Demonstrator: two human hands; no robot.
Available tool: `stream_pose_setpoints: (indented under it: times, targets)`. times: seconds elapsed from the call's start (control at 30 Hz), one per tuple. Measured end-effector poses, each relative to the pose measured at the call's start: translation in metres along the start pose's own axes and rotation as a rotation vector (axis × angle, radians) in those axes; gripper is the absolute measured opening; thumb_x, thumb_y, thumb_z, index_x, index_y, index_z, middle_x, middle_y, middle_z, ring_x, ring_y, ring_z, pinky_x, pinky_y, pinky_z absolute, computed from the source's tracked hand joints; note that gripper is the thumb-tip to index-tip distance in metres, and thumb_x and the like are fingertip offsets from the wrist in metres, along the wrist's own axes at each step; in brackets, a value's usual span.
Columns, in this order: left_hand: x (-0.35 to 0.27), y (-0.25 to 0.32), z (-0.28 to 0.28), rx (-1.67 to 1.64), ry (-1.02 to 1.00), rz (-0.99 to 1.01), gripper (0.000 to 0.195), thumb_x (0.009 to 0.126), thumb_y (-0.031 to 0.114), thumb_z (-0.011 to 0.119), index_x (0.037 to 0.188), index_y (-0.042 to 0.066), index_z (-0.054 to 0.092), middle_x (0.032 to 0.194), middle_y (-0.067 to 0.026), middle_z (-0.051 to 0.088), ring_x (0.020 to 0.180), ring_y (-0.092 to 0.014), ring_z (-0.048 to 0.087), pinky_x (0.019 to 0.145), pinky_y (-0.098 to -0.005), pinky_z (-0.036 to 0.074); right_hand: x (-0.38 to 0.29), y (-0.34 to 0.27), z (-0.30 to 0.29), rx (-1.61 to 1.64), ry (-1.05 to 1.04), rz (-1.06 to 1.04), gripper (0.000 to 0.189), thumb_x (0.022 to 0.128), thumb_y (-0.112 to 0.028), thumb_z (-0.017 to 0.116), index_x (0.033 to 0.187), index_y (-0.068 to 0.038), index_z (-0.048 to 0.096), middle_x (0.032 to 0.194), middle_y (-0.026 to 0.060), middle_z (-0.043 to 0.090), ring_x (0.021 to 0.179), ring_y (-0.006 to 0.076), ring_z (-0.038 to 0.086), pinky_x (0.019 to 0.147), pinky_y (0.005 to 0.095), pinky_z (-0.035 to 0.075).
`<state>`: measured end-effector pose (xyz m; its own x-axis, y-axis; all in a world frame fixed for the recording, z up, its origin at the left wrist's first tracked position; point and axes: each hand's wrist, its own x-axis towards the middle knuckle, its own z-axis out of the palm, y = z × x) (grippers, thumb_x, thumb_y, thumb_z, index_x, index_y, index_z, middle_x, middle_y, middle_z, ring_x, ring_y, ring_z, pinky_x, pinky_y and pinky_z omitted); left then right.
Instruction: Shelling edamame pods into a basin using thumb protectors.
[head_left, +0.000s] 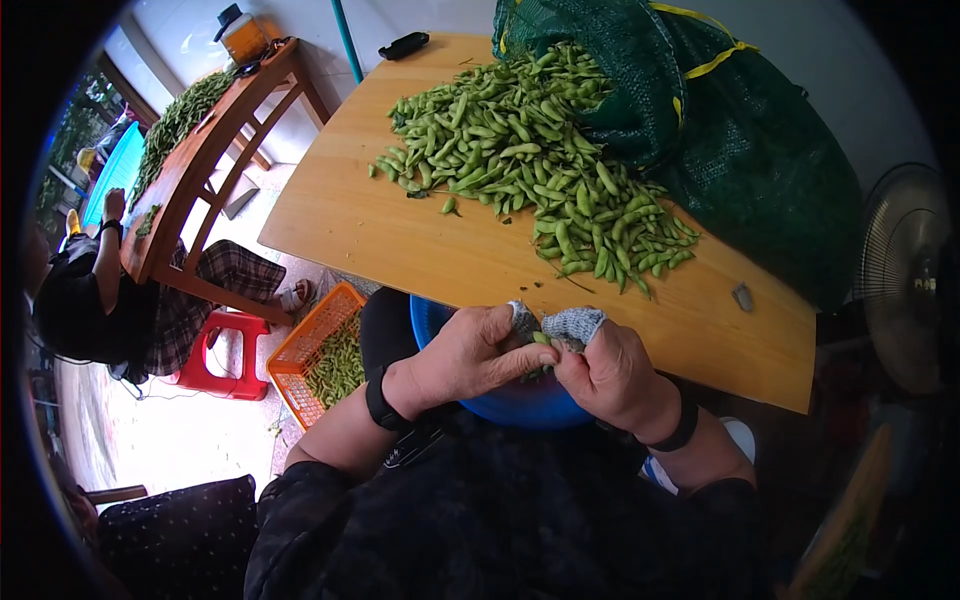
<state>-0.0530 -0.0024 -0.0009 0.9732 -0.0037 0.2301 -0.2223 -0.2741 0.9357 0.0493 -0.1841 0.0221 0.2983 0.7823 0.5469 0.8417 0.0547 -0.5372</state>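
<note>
My left hand (469, 352) and my right hand (611, 367) meet above a blue basin (525, 405), each with grey knitted covers on some fingers. Between their fingertips they grip a green soybean pod (541, 340). A large heap of green soybean pods (517, 150) lies on the wooden table (465, 255) beyond my hands. The pods spill from the mouth of a green mesh sack (750, 165) at the table's right. Much of the basin is hidden by my hands and the table edge.
An orange plastic crate (300, 375) holding pods stands on the floor at left, near a red stool (232, 356). A person (97, 292) sits at another wooden table (217, 135) with more pods. A fan (907, 277) stands at right. A small grey scrap (742, 296) lies on the table.
</note>
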Motion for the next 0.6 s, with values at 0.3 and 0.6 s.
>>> stream_pose_setpoints:
  times: [0.3, 0.6]
  targets:
    - [0.002, 0.004, 0.0, 0.234, -0.118, 0.234, 0.019, 0.087, 0.016, 0.059, 0.091, -0.001, 0.052, 0.074, -0.02, 0.058, 0.071, -0.043, 0.058, 0.063, -0.0447, 0.047, 0.004, -0.001, -0.005, 0.238, -0.117, -0.001, 0.02, 0.085, -0.002, 0.059, 0.104, 0.003, 0.053, 0.082, 0.0154, 0.061, 0.067, 0.0315, 0.062, 0.06, 0.0392, 0.051]
    - [-0.009, 0.0, 0.003, -0.271, -0.153, -0.108, 0.016, 0.099, 0.018, 0.049, 0.099, 0.001, 0.051, 0.076, -0.0064, 0.057, 0.07, -0.019, 0.057, 0.066, -0.0314, 0.047, 0.007, 0.003, -0.015, 0.3, -0.078, 0.285, 0.02, 0.091, 0.0, 0.054, 0.111, 0.002, 0.057, 0.089, 0.0114, 0.067, 0.076, 0.02, 0.066, 0.068, 0.0315, 0.053]
